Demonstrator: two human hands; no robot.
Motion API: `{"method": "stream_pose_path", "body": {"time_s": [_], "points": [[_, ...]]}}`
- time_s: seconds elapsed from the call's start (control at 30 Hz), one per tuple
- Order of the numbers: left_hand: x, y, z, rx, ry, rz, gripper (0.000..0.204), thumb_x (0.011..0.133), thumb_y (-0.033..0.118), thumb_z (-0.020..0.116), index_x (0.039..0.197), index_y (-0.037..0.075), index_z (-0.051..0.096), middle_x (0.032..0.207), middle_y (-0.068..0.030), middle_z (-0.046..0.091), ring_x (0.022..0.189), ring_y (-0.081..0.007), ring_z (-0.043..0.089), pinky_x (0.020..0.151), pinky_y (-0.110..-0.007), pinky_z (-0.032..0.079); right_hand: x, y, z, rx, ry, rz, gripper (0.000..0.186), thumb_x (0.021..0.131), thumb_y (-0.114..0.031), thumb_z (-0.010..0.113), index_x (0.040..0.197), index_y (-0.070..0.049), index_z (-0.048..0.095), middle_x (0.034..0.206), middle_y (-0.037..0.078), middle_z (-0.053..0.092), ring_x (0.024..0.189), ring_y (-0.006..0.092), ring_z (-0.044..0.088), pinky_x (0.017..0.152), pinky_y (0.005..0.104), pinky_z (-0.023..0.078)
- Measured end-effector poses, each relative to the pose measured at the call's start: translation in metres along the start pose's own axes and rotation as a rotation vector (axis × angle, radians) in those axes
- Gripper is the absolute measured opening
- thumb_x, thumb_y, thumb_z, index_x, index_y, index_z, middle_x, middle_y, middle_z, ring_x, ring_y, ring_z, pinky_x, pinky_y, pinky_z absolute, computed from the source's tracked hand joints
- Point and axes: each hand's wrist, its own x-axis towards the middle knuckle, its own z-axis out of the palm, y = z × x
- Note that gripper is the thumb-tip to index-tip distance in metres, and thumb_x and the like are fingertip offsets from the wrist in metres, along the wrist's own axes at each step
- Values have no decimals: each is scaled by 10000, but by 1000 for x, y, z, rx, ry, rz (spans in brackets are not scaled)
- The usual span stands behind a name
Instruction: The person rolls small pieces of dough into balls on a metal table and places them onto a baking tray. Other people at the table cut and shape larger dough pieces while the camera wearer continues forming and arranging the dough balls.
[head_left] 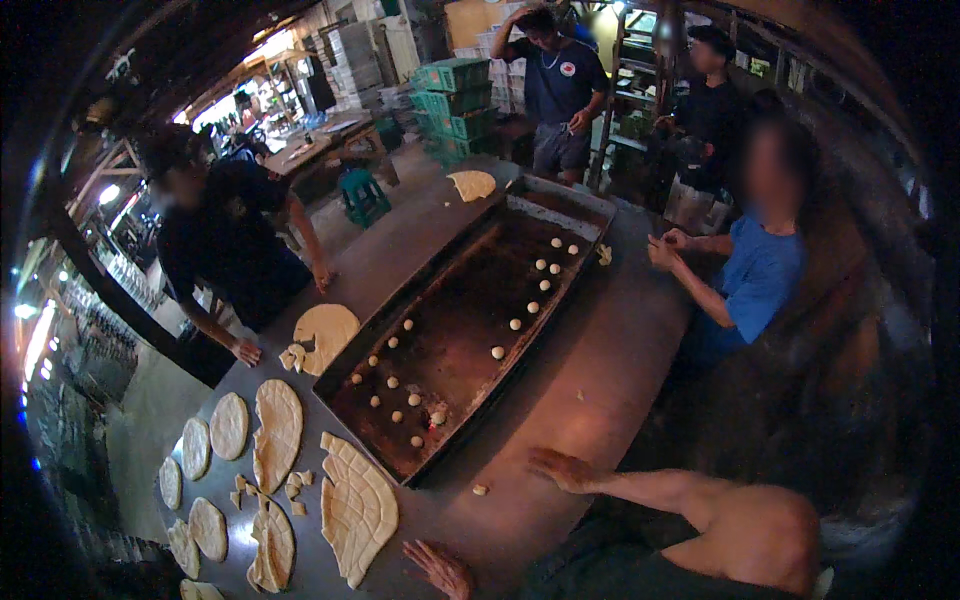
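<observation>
Left hand [440, 570] at bottom centre, fingers spread, empty; right hand [565, 470] up and right, loosely extended over the table [610, 380], grip on nothing visible; looks partway: dough balls [498, 353] dot the mid-frame tray [455, 290], mostly bare; scored dough sheets [360, 510], lower left, seem left to use; green crates [452, 76], top centre, contents unclear.

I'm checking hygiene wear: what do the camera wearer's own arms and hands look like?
The bare left hand and bare right hand show no gloves. The bare right forearm shows no sleeve, watch or bracelet; dark fabric clothing shows beside it. Any rings are too small to tell.
</observation>
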Motion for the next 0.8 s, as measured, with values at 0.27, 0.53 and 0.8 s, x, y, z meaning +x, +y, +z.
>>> {"method": "stream_pose_path", "body": {"time_s": [0.27, 0.53, 0.8], "points": [[5, 8, 3, 293, -62, 28, 651, 1026, 285, 425, 1581, -25, 283, 1689, -239, 163, 1584, -374, 92, 1230, -626, -40, -3, 18, 14, 491, -142, 407, 554, 1051, -266, 508, 1567, -108, 386, 1638, 146, 322, 1513, 324, 318, 1249, 435, 285], [15, 11, 5, 223, -166, 175, 649, 1016, 248, 443, 1589, 2, 266, 1676, -269, 170, 1569, -401, 143, 1227, -646, 11, -2, 16, 0, -189, -200, -98, 511, 1098, -254, 416, 1590, -134, 346, 1666, 81, 250, 1537, 268, 254, 1266, 405, 250], [19, -2, 9, 264, -135, 157, 667, 983, 211, 472, 1576, -18, 270, 1685, -264, 131, 1578, -388, 103, 1222, -662, 5, -11, 23, 19, 485, 22, 178, 543, 1070, -237, 480, 1594, -185, 346, 1668, 112, 263, 1543, 304, 253, 1271, 419, 231]]}}
